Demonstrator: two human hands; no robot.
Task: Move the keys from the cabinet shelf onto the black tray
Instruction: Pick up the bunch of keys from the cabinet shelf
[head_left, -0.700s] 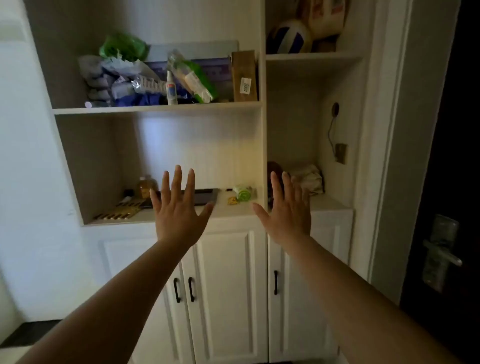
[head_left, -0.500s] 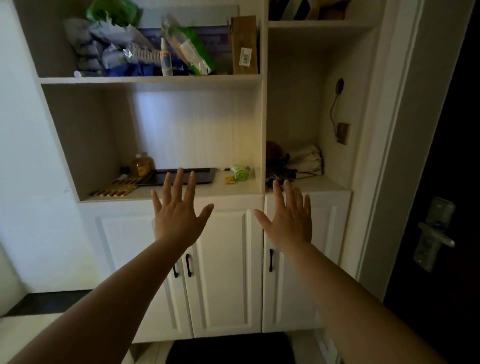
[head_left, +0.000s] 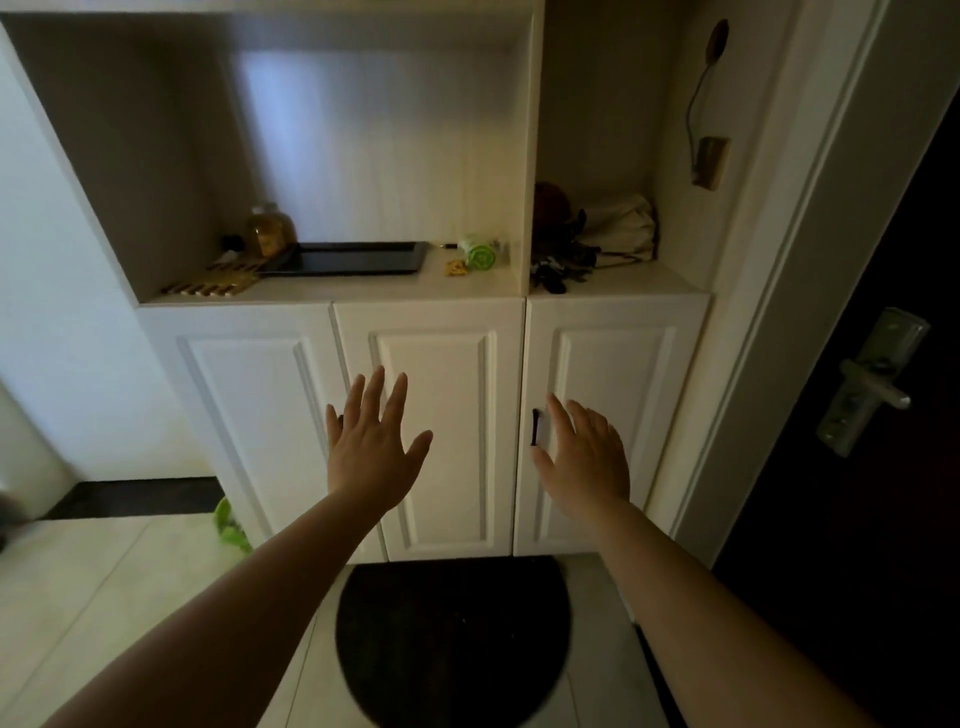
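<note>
Hands both empty, fingers spread wide: left hand (head_left: 371, 449) and right hand (head_left: 584, 454) are held out in front of the lower cabinet doors (head_left: 447, 415), well below the open shelf (head_left: 363, 288). Neither touches anything; right hand sits just beside the dark door handle (head_left: 535, 427), apart from it.

Keys (head_left: 558, 273) look like the dark cluster at the front left corner of the right-hand compartment, up and slightly left of the right hand, well apart from it. Too dim to make out single keys, so that call is tentative. Behind them in the same compartment: a beige cloth bag (head_left: 621, 228) against the back, a dark reddish round object (head_left: 551, 200) at the back left.

Black tray (head_left: 348, 258) lies flat in the left compartment, centre-back of the shelf, nothing visible in it. A divider wall stands between tray and keys. At the tray's left edge: an amber jar (head_left: 268, 230) at the back, a wooden slatted trivet (head_left: 215, 280) toward the front left corner. Off the tray's right edge: a green roll (head_left: 480, 254) and a small yellow item (head_left: 455, 267), near each other, neither touching the tray.

Dark semicircular mat (head_left: 452, 639) on the floor under the arms.
</note>
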